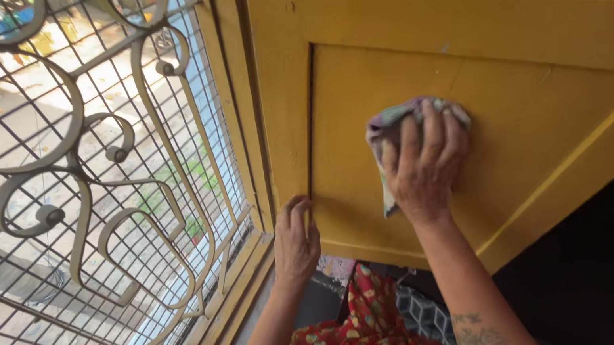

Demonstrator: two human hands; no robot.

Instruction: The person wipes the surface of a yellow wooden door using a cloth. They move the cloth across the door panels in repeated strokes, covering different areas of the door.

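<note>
- The right hand (425, 168) lay flat against the recessed panel of a yellow wooden shutter (514, 47), its fingers spread and bent over a crumpled cloth (402, 121).
- The cloth, pale with purple and green patches, was pinned between that palm and the panel; 1 corner hung down past the heel of the hand on its left side.
- The left hand (296, 238) was at the shutter's lower left corner, its fingers curled on the edge of the frame and holding nothing else.
- Both hands were near each other, the left lower and closer to the window.
- To the left stood a window grille (69, 190) of cream scrollwork over fine wire mesh, with sunlit ground outside.
- A red floral garment (363, 341) showed at the bottom, between the 2 forearms.
</note>
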